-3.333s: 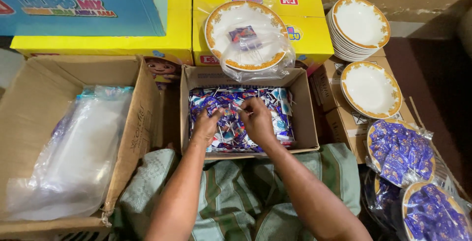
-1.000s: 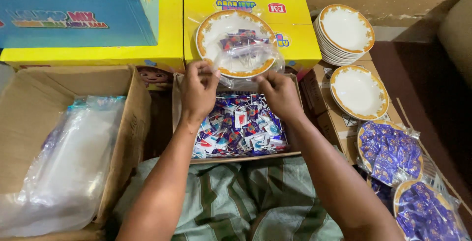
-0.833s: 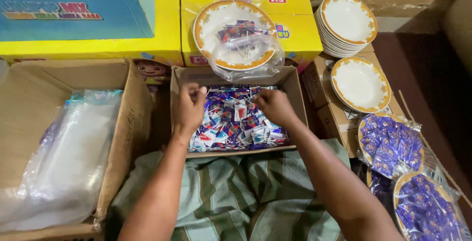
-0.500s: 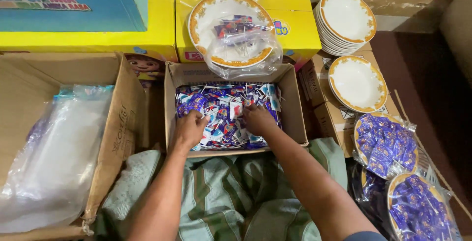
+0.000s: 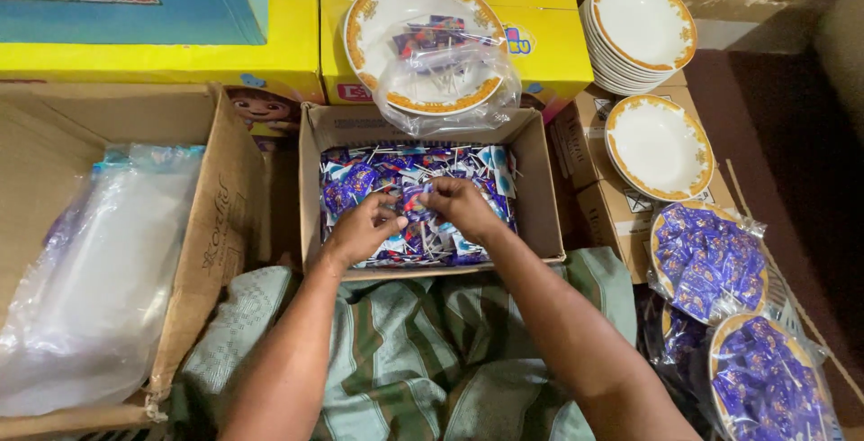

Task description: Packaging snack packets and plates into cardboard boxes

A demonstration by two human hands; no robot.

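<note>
— Where are the wrapped sweets (image 5: pixel 409 202), and what are the hands doing with them?

— They fill the small open cardboard box (image 5: pixel 540 202) in the middle, just beyond the person's lap. The left hand (image 5: pixel 360 229) and right hand (image 5: pixel 463 207) are both down in the heap, fingers curled and pinched on a few purple-and-white wrappers between them, fingertips nearly meeting.

— How much room inside that box?

— Little. The sweets reach all four walls; the wrists cross the near edge, and the far half of the heap lies uncovered.

— And around it?

— A gold-rimmed plate in a clear bag (image 5: pixel 427 45) overhangs the far wall, resting on a yellow carton (image 5: pixel 549 36). A larger cardboard box with clear plastic bags (image 5: pixel 99 270) sits close on the left, a narrow gap between. To the right stand a stack of plates (image 5: pixel 641 27), a single plate (image 5: pixel 659 146), and two bagged plates of sweets (image 5: pixel 711 261), near but apart.
</note>
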